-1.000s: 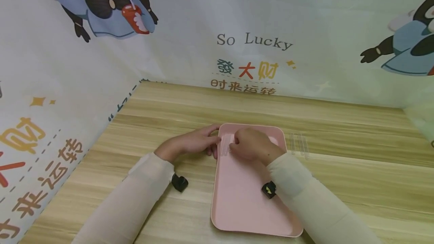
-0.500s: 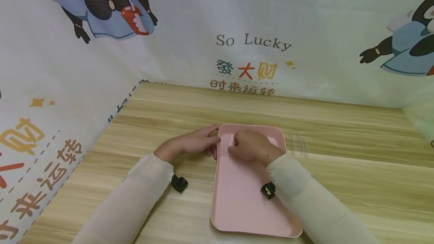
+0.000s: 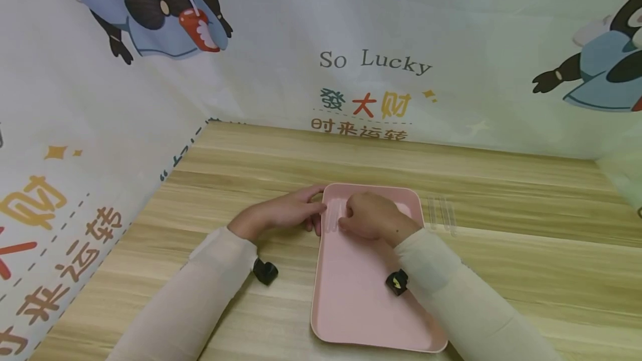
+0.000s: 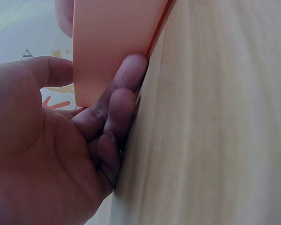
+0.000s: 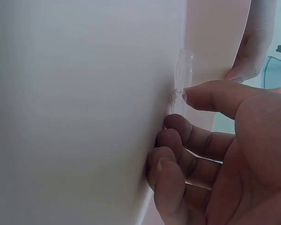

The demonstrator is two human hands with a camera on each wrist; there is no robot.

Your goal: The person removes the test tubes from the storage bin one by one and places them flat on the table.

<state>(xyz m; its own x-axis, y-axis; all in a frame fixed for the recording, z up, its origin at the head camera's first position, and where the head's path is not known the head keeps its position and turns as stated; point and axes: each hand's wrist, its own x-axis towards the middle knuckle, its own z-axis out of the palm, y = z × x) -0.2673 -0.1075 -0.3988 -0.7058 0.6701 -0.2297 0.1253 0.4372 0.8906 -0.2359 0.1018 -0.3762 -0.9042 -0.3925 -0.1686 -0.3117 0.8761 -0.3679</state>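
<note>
A pink tray [image 3: 371, 311] lies on the wooden table, long side running away from me. My left hand [image 3: 286, 211] holds its far left edge, the thumb at the rim and the curled fingers [image 4: 126, 70] against the outer wall. Inside the far left end are slim clear tubes [image 3: 332, 215]; their exact number is hard to make out. My right hand [image 3: 373, 215] is over them with curled fingers. In the right wrist view its thumb and index finger pinch the end of a clear tube [image 5: 184, 65] beside the tray wall.
Several more clear tubes [image 3: 441, 216] lie on the table just right of the tray. A printed white cloth [image 3: 271, 60] stands behind the table and along its left side. Both sleeves carry a small black wrist device [image 3: 264, 271].
Almost nothing moves. My right hand stays at the clear tubes with only a slight shift of its fingers, and my left hand keeps its place on the tray's edge.
</note>
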